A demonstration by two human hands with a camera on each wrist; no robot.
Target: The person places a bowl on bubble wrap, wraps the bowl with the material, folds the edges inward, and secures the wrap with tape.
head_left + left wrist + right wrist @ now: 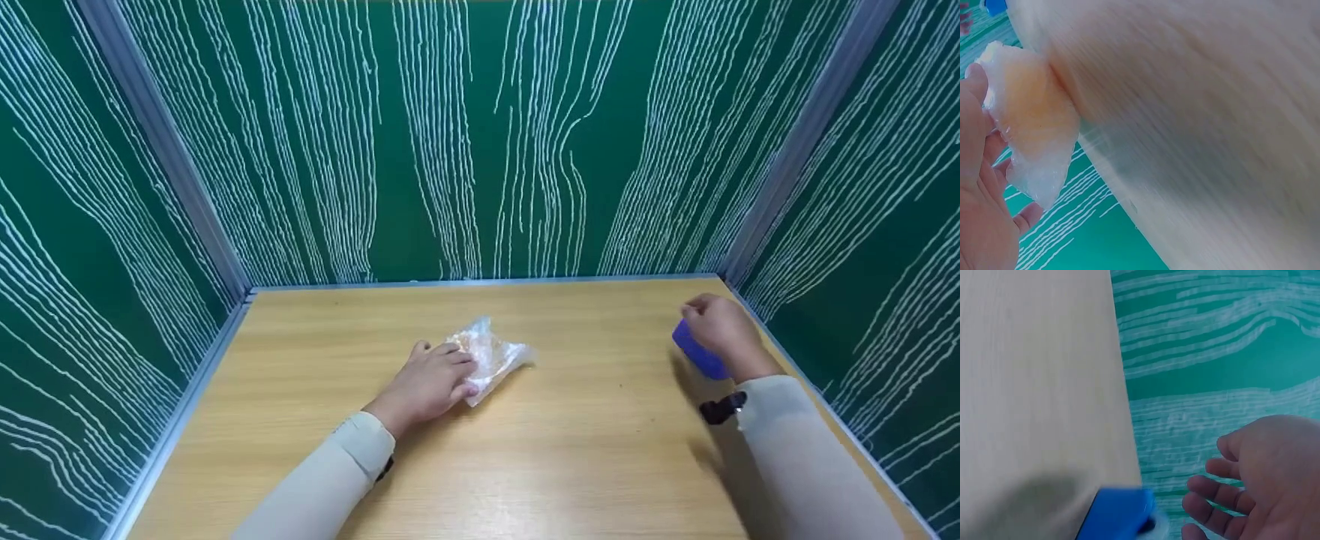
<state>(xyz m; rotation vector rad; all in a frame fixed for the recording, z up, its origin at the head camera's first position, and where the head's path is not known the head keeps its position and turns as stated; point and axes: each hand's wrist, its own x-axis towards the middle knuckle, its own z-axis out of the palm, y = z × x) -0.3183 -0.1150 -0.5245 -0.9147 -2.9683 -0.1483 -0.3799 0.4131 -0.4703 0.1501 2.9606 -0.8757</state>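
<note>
I count two hands: one left hand [427, 382] and one right hand [724, 326]. I count one packet [491, 356], one blue block [697, 352] and one tabletop [562, 450]. Two sleeves [322, 472] and two dark wrist straps [722, 409] are in view, one of each per arm. Three green panels [480, 225] with pale wavy lines border the tabletop, with two metal posts [799, 150] at the rear corners.

Packet position: the packet lies between the hands, near the middle of the tabletop. It is at the fingertips of the left hand and well apart from the right hand. The wrapper is clear and crumpled; the contents show orange.

Left hand state: partly closed. In the left wrist view, I see the thumb on the near face of the packet and fingers behind it; the packet is pinched between them.

Right hand state: half open, fingers loosely bent, holding nothing. The head view shows this hand overlapping the block near the right edge of the tabletop. The right wrist view shows a gap between fingers and block. I cannot tell whether the block rests on the tabletop.
</note>
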